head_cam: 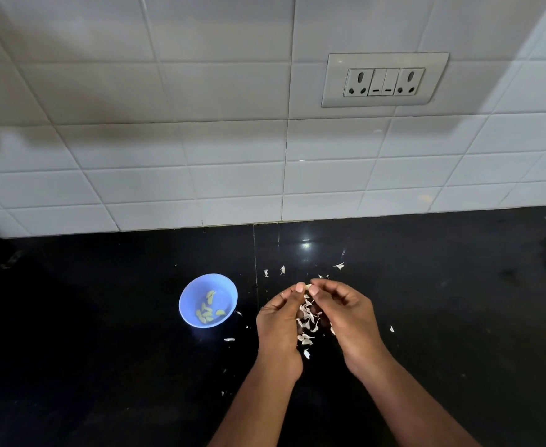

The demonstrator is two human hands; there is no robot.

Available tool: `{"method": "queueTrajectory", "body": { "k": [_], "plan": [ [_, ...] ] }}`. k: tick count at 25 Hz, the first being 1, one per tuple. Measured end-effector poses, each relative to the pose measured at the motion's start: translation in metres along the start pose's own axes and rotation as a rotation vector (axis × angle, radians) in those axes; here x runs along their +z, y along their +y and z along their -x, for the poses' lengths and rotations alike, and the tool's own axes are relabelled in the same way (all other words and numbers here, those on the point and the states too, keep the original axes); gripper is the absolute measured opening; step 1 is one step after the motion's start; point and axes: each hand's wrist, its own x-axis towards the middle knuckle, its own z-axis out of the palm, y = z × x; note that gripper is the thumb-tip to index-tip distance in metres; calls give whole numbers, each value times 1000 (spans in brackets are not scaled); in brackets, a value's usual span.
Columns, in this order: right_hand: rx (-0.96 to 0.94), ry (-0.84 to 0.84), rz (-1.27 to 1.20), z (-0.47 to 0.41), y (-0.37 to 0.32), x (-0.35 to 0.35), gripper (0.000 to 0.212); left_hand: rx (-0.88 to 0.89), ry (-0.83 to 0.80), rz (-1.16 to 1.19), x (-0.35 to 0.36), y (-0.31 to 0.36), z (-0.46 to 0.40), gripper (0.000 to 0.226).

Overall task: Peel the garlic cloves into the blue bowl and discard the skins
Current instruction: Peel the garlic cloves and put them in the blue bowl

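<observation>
Both hands are pinching one small garlic clove (308,287) between their fingertips, just right of the blue bowl (190,295): the left hand (279,321) and right hand (345,314) are curling around it above a pile of skins (307,321) lying on the black table (104,333). Peeled cloves (207,309) are sitting inside the bowl. The slippery clove is likely to squirt loose into the skins, and light flakes could be drifting into the bowl.
</observation>
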Motion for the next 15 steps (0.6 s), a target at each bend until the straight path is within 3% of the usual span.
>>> {"method": "queueTrajectory", "body": {
  "k": [3, 7, 15],
  "plan": [
    [-36, -3, 94, -3, 5, 6, 7, -75, -3, -9, -6, -1, -4, 9],
    [86, -58, -116, -3, 8, 17, 6, -258, -95, 75, -16, -2, -9, 18],
    [44, -215, 153, -18, 13, 60, 5, -226, 290, 189, -61, 0, -18, 37]
  ]
}}
